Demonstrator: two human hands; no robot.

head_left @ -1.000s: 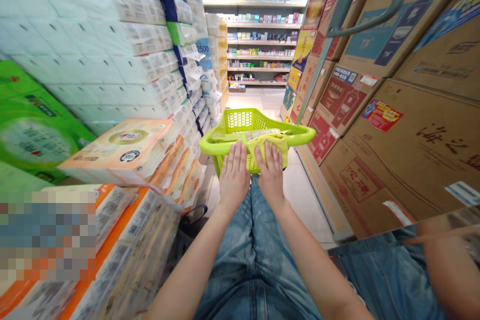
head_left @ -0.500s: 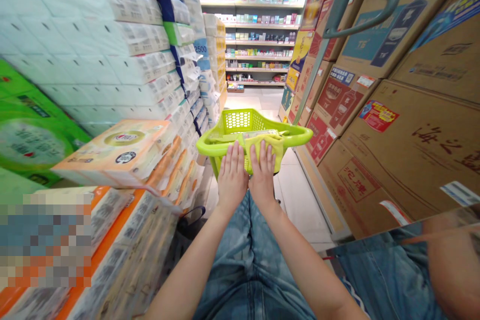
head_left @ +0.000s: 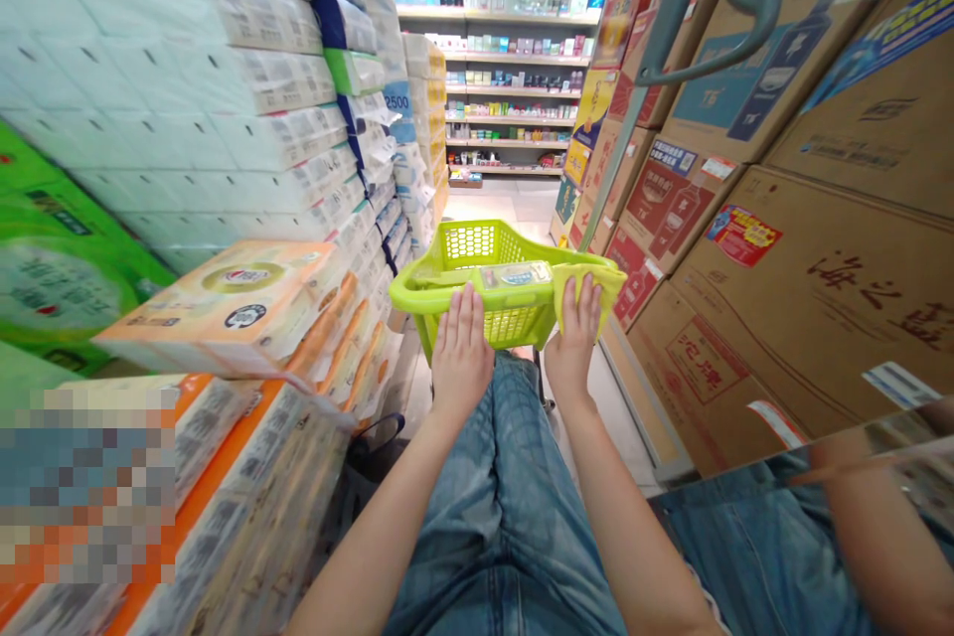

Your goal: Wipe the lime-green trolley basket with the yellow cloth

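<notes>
A lime-green plastic shopping basket (head_left: 486, 237) with perforated walls stands in front of my legs. My left hand (head_left: 460, 350) rests on its near rim, fingers straight and close together, thumb hidden. At the rim's right end, my right hand (head_left: 573, 348) presses a yellow cloth (head_left: 607, 290) against the basket with bent fingers. Between the hands, a printed label (head_left: 516, 275) shows on the green bar. A grey pull handle (head_left: 712, 10) on a long rod (head_left: 618, 159) rises at the basket's right side.
Stacked tissue packs (head_left: 224, 119) line the left, with an orange pack (head_left: 224, 303) jutting out low. Cardboard cartons (head_left: 820, 318) are piled on the right. Straight ahead, the tiled aisle leads to shelves of goods (head_left: 514, 109). A reflective panel (head_left: 782, 537) is at lower right.
My right hand has slid to the right along the rim with the yellow cloth, uncovering the label. My left hand stays at the same spot on the rim.
</notes>
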